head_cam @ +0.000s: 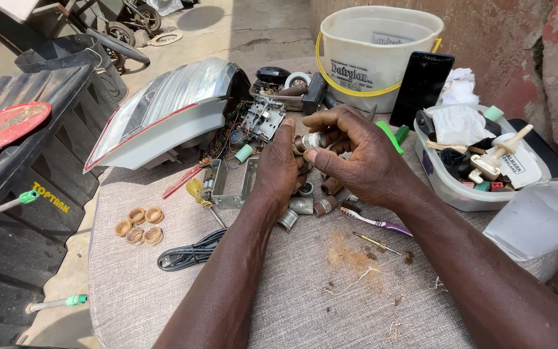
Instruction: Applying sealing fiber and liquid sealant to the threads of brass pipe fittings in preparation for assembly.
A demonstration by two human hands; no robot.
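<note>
Both hands meet over the middle of a cloth-covered table [163, 291]. My left hand [278, 169] and my right hand [355, 155] together pinch a small metal cylindrical fitting [310, 141] between thumbs and fingers. Just below the hands lie several similar short metal sleeves [302, 205] and a toothbrush [374, 222] with a purple handle. A patch of rusty brown dust [350, 255] and a thin screwdriver-like tool [377, 243] lie nearer to me.
A car tail lamp [163, 110] and an opened circuit assembly [256, 123] sit at the back left. Several brown rings [139, 225] and a coiled black cable [188, 253] lie left. A white bucket [376, 52], dark phone [421, 87] and parts tub [473, 161] stand right.
</note>
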